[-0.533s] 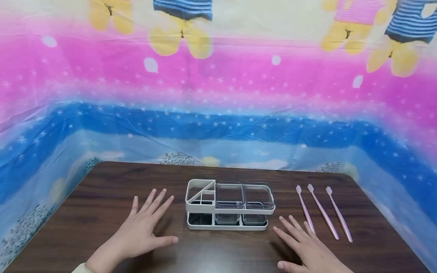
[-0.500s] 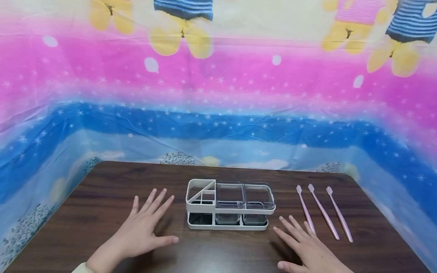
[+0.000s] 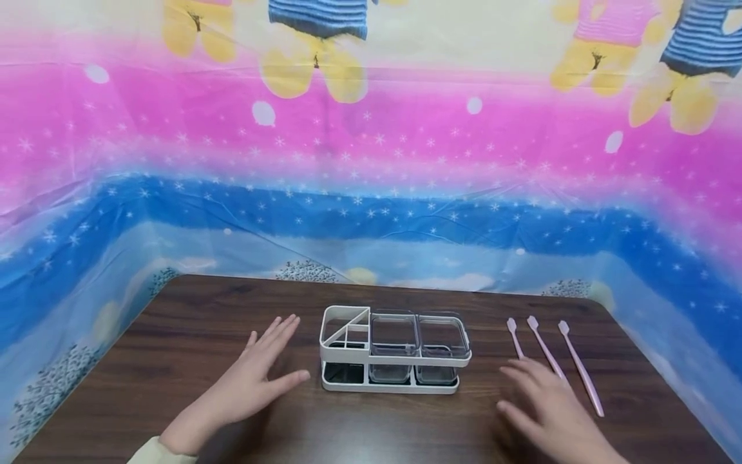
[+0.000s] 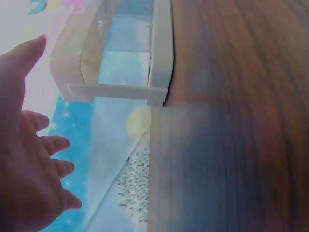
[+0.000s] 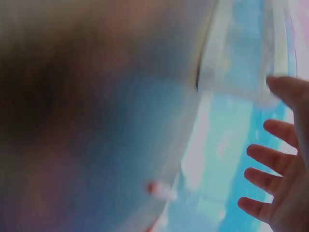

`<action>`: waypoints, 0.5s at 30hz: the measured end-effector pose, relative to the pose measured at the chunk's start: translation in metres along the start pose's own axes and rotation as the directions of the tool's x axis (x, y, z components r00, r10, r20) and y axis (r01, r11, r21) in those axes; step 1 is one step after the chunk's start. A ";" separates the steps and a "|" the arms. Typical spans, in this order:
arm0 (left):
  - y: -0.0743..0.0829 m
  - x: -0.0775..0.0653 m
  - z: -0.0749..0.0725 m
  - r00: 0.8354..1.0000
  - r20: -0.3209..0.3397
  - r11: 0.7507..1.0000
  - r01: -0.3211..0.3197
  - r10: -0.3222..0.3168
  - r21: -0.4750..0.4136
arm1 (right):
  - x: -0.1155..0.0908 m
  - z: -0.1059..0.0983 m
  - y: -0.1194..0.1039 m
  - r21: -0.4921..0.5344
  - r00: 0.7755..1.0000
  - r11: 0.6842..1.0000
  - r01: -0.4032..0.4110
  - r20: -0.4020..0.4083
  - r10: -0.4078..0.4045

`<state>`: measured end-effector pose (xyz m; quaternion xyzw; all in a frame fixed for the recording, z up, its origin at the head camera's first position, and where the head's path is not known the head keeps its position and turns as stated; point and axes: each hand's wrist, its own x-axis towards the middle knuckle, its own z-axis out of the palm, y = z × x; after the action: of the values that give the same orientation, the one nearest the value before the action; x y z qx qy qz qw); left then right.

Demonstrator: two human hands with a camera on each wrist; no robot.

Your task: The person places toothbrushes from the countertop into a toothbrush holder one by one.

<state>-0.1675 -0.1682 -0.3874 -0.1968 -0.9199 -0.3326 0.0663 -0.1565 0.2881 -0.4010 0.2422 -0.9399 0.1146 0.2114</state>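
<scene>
A white two-tier toothbrush holder [image 3: 348, 354] stands mid-table, with a divided section at its left. Two clear cups, a left one [image 3: 394, 350] and a right one [image 3: 443, 351], sit in its other sections. Three pink toothbrushes lie to its right: a left one [image 3: 514, 339], a middle one [image 3: 547, 349] and a right one [image 3: 582, 370]. My left hand [image 3: 249, 383] is left of the holder, fingers extended, holding nothing. My right hand [image 3: 553, 412] hovers by the toothbrushes, covering the lower ends of two; its fingers [image 5: 263, 181] look relaxed and apart from anything in the right wrist view.
The dark wood-grain table [image 3: 371, 425] carries these things. Behind and beside it hangs a patterned cloth [image 3: 371, 142] in pink, blue and cream, reaching down to the table's back edge.
My right hand has moved right, away from the holder and over the toothbrushes' lower ends. The left hand has turned slightly, its fingers closer together. The head view has shifted a little.
</scene>
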 end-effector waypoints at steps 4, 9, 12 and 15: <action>0.002 0.010 0.001 0.999 -0.022 0.981 0.038 -0.043 -0.190 | 0.007 -0.013 0.029 0.070 0.979 0.985 -0.155 -0.123 0.163; 0.006 0.023 0.006 0.998 -0.058 0.936 0.010 -0.032 -0.352 | 0.007 -0.026 0.064 0.056 0.929 0.933 -0.356 -0.081 0.360; 0.008 0.029 0.010 0.997 -0.070 0.907 0.001 -0.034 -0.421 | 0.006 -0.029 0.083 0.017 0.906 0.910 -0.414 -0.093 0.413; 0.010 0.035 0.013 0.996 -0.070 0.876 0.008 -0.048 -0.482 | 0.007 -0.028 0.100 0.018 0.893 0.899 -0.438 -0.109 0.437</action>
<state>-0.1950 -0.1423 -0.3828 -0.1804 -0.8080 -0.5590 0.0471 -0.2024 0.3796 -0.3840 0.0173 -0.9576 0.1693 0.2325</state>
